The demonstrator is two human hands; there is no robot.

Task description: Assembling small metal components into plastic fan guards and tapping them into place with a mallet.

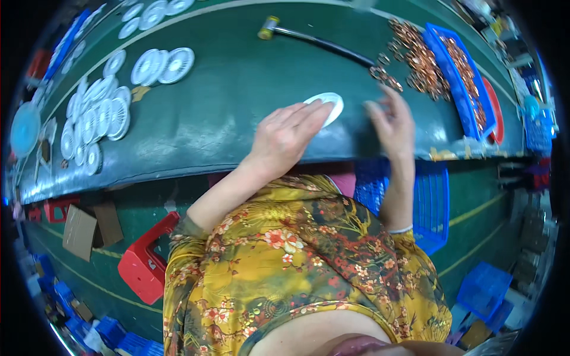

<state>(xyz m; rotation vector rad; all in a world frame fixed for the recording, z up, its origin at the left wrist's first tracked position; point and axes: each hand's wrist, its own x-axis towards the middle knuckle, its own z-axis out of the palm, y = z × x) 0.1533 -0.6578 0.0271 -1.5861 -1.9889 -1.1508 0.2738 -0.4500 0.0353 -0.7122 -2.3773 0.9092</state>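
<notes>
My left hand [284, 135] lies flat on the green table [225, 113], its fingertips pressing on a white round plastic disc [330, 105]. Just right of the disc, my right hand [392, 121] hovers over the table, blurred, with its fingers spread and nothing visible in it. A heap of small copper rings [415, 59] lies beyond the right hand, a few loose ones trailing toward it.
A hammer [309, 37] lies at the table's far side. White spoked discs [98, 115] are piled at the left. A blue tray [460, 71] with copper rings stands at the right. Below the table are a blue basket [430, 204] and a red stool [145, 261].
</notes>
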